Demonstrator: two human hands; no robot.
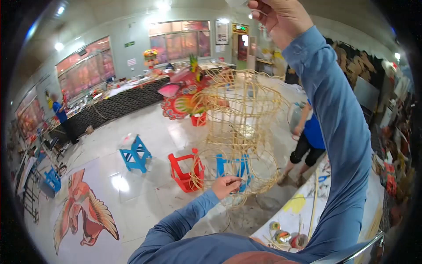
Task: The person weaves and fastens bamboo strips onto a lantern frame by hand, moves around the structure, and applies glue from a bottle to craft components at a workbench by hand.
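Observation:
In front of me stands a large openwork frame (244,114) of thin tan strips that look like bamboo, with round hoops at its lower end. My left hand (225,186) is low at the frame, its thumb and fingers closed at one of the lower strips. Raised high at the top edge is my right hand (283,20), its fingers curled together. A pale, see-through scrap (236,2) shows beside those fingertips, partly cut off by the picture's edge; what exactly the hand pinches is unclear.
Behind the frame are a red stool (183,171), a blue stool (135,154) and a colourful dragon-like head (180,94). At right, a white worktable (274,224) bears tape rolls; a person in blue (313,132) stands beyond it. Another person (61,115) is far left.

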